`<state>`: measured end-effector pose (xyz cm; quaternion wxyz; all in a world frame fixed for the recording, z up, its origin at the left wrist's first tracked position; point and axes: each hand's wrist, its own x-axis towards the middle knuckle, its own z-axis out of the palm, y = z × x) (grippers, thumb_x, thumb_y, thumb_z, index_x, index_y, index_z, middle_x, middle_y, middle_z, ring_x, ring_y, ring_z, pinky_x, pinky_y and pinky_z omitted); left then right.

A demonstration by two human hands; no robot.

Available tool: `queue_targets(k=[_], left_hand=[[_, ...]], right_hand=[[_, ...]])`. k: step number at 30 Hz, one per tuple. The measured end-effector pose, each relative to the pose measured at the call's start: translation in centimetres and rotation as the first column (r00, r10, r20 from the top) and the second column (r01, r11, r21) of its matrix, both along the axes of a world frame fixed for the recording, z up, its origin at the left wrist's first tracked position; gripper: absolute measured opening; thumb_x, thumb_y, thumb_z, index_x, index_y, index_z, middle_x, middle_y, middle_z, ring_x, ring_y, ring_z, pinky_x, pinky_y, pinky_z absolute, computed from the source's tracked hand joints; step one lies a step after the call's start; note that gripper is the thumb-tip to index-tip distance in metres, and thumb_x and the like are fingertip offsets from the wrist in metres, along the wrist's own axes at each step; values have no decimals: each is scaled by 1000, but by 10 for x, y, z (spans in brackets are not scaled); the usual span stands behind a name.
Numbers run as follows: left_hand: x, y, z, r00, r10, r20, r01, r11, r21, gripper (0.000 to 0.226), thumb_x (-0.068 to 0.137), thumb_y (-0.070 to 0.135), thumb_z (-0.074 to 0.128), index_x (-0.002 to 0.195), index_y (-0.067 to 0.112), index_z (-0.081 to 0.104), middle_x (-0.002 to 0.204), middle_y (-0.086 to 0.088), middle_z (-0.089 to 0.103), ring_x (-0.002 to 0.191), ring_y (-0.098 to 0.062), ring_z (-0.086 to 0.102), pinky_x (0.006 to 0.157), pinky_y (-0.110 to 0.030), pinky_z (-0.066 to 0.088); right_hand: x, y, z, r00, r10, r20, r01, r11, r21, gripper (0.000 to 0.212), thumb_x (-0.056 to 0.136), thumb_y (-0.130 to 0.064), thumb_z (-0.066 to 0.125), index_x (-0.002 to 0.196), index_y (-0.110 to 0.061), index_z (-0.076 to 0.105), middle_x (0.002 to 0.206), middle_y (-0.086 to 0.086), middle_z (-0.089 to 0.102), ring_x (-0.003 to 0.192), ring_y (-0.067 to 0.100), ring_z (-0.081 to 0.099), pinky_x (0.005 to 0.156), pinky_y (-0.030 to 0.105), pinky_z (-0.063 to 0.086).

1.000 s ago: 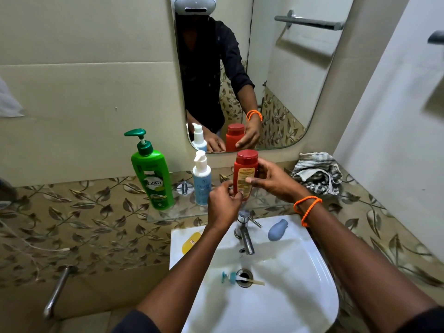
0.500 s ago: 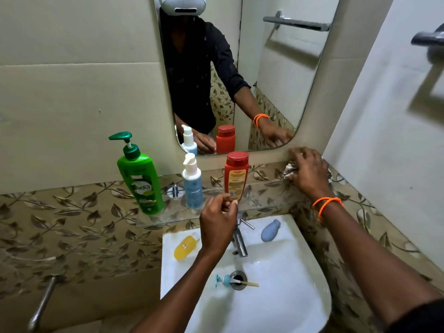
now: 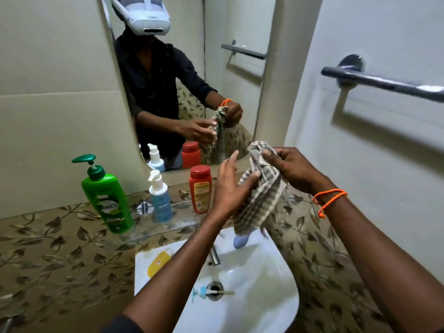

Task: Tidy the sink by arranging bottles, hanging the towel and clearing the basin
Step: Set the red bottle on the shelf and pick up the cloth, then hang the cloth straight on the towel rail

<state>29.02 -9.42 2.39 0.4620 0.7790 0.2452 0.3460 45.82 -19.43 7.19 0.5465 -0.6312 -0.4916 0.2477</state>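
A striped grey-and-cream towel (image 3: 262,188) hangs bunched above the sink. My right hand (image 3: 292,168) grips its top and my left hand (image 3: 231,188) pinches its side with the thumb. On the glass shelf (image 3: 182,227) stand a green pump bottle (image 3: 108,195), a blue-and-white pump bottle (image 3: 159,199) and a red bottle (image 3: 200,188), all upright in a row. In the white basin (image 3: 264,280) a small blue-handled razor (image 3: 211,292) lies across the drain. A yellow soap (image 3: 158,263) and a pale blue item (image 3: 241,240) rest on the sink rim.
A chrome towel bar (image 3: 384,84) is fixed to the right wall, above and right of my hands. The tap (image 3: 214,254) stands at the back of the basin. A mirror (image 3: 182,75) hangs above the shelf. Leaf-patterned tiles run along the wall.
My left hand let go of the red bottle, which stays on the shelf. My right hand took the towel from the ledge and lifted it; both hands now hold it over the sink.
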Motion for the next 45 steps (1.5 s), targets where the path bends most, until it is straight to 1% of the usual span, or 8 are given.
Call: queue_targets(k=[5,11,16,22,26,30,34,45], left_hand=[[4,-6,42,956,-258,139,267,962,-53,8,97,16,70,96,14,77,78,11,76,70,-1,64,66,-25,51],[-16,-20,81,954,-98,285,143,980,-140,28,99,36,67,82,17,78,73,2,68,72,-10,58,75,-34,48],[-22,-53,98,958,-68,278,70,998,3,34,99,49,62,87,19,72,77,-8,69,71,-13,61,70,-45,59],[-21,-108,90,947,-296,126,271,946,179,71,68,55,87,130,42,54,116,13,69,102,2,68,83,-17,59],[-30,-103,90,926,-299,230,313,950,-26,53,78,24,88,127,27,70,116,7,78,104,-5,74,93,-33,63],[-40,-91,94,835,-489,253,534,832,-152,45,84,11,84,127,14,73,122,-6,79,114,-20,75,108,-48,57],[-50,-88,106,586,-727,359,798,442,-410,44,91,40,75,129,16,71,129,-15,74,121,-28,70,106,-46,56],[-51,-42,176,814,-577,69,580,812,-58,24,104,34,60,88,19,70,59,7,64,46,-3,51,43,-16,41]], right_hand=[[-9,-47,43,986,161,52,-158,986,-49,49,82,-24,85,128,-19,68,124,13,74,110,20,73,96,34,61],[-23,-92,73,974,-99,203,108,994,-35,29,100,-37,62,106,-11,74,63,3,56,46,14,48,41,26,41],[-55,-101,90,970,-236,61,238,971,-31,59,102,-55,47,64,-13,58,48,-2,37,35,12,33,39,20,32],[-84,-105,111,979,-155,-129,151,988,-39,27,97,-30,69,102,-3,70,99,22,66,93,37,59,81,49,47],[-93,-123,122,993,-91,-73,83,992,-97,50,84,-27,81,120,5,65,111,25,70,98,33,66,82,41,52],[-101,-145,126,978,-200,55,204,974,-101,51,71,-21,86,114,3,71,103,32,67,90,33,51,68,38,40],[-112,-156,134,956,-196,218,228,965,-132,48,67,-19,92,110,-7,75,110,31,73,95,50,70,82,66,55],[-125,-228,159,804,-384,454,466,881,-80,14,91,-26,78,94,-12,81,69,2,68,50,10,44,43,20,35]])
